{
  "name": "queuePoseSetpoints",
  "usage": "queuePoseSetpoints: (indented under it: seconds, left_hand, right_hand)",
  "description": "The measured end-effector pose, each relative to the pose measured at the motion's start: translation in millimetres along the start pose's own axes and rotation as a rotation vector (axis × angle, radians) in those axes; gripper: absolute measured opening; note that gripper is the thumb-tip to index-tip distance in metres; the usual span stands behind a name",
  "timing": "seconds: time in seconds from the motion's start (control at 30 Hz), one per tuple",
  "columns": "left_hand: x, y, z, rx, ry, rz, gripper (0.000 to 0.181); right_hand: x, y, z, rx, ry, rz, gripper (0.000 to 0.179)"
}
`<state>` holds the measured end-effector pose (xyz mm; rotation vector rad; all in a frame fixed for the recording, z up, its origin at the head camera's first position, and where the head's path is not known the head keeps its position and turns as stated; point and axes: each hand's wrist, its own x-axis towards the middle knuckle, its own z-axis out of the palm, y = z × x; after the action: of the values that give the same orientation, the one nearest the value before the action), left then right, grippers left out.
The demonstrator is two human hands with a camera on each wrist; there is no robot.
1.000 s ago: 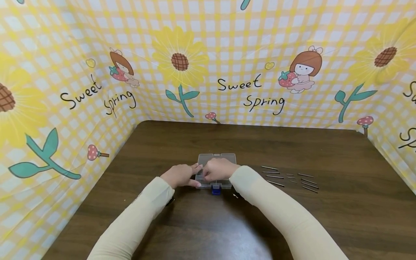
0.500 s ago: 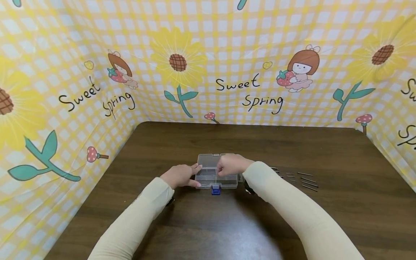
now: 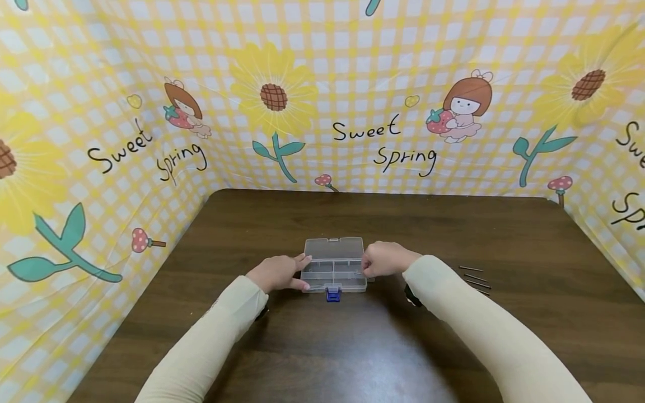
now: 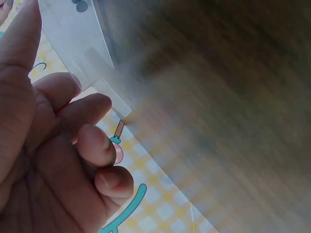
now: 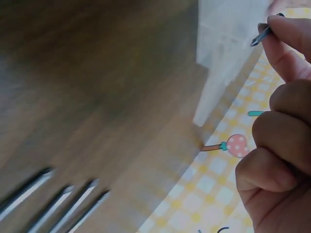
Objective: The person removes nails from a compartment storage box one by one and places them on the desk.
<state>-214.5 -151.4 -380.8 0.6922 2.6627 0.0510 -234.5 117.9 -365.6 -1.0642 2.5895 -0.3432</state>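
Observation:
A clear plastic compartment box (image 3: 333,275) with a blue latch (image 3: 333,295) stands on the table, its clear lid (image 3: 333,248) raised at the back. My left hand (image 3: 276,273) holds the box's left end, with the thumb at the front corner and fingers farther back. In the left wrist view, those fingers (image 4: 92,109) are bent close to the clear plastic. My right hand (image 3: 388,258) is at the box's right edge. In the right wrist view, its thumb and index finger pinch a small nail (image 5: 261,37), point outward. Thin bits show inside the box, too small to tell apart.
Several loose nails (image 3: 476,279) lie on the brown table (image 3: 252,224) to the right, partly hidden by the right sleeve. A checked, printed cloth (image 3: 363,84) surrounds the back and sides of the table.
My right hand has moved right, from above the box's left part to its right edge, uncovering the compartments. The left hand has stayed on the box. The right sleeve now covers more nails.

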Motion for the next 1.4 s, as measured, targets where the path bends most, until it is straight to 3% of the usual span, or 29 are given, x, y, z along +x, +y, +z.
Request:
queuePoseSetpoints:
  seconds: [0.27, 0.7, 0.87, 1.1, 1.27, 1.4]
  left_hand:
    - [-0.3, -1.5, 0.4, 0.007, 0.018, 0.009, 0.078]
    - [-2.4, 1.7, -3.1, -0.02, 0.01, 0.014, 0.078]
    - [-0.1, 0.5, -1.0, -0.025, 0.003, 0.009, 0.078]
    - [1.6, -0.5, 0.7, -0.028, -0.002, 0.005, 0.079]
    - [1.1, -1.3, 1.0, -0.03, -0.006, -0.001, 0.078]
    - [0.8, -2.0, 1.3, -0.034, -0.009, 0.0, 0.078]
  right_hand:
    - [-19.2, 14, 8, 0.019, 0.051, 0.014, 0.022]
    - [-59.8, 28, 7, 0.062, 0.055, 0.054, 0.013]
    - [-85.3, 50, 10, 0.103, 0.068, 0.074, 0.011]
    - [-135.6, 83, 18, 0.163, 0.095, 0.108, 0.012]
    - [-167.6, 99, 20, 0.154, 0.104, 0.157, 0.012]
    - [-182.0, 105, 23, 0.107, 0.104, 0.221, 0.011]
